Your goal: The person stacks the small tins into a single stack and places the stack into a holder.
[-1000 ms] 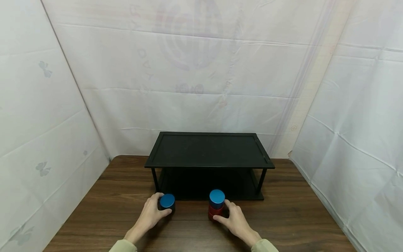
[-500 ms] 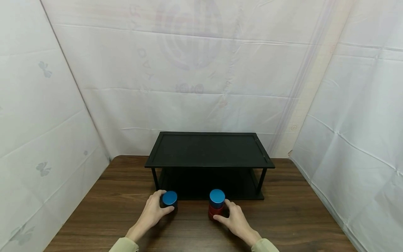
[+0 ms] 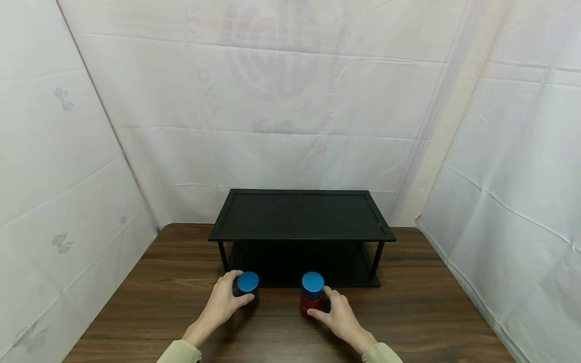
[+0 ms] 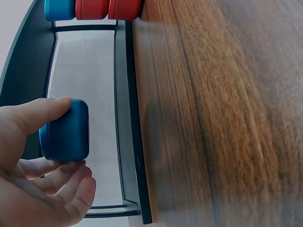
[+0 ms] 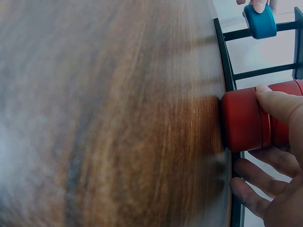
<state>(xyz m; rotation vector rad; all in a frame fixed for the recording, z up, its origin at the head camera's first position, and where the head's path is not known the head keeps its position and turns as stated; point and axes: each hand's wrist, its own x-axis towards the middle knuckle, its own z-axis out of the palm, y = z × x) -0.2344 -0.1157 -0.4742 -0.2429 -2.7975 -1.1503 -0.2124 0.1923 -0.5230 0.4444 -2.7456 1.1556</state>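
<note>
My left hand (image 3: 222, 300) pinches a small round blue canister (image 3: 247, 282) between thumb and fingers. In the left wrist view this blue canister (image 4: 70, 130) hangs above the tabletop, clear of the wood. To its right stands an upright stack: a lower red canister (image 5: 241, 120), another red canister (image 4: 91, 9) above it and a blue canister (image 3: 313, 283) on top. My right hand (image 3: 338, 315) grips the red part of the stack, its thumb near the seam between the two red pieces. The stack's base meets the table.
A black two-tier rack (image 3: 301, 217) stands just behind both hands, its lower shelf (image 3: 299, 264) close to the stack. Under everything lies a dark wooden table (image 3: 422, 312). White cloth (image 3: 272, 101) hangs at the back and both sides.
My left hand has carried the blue canister a little to the right and upward in the head view, nearer the stack. The right hand and the stack have stayed put.
</note>
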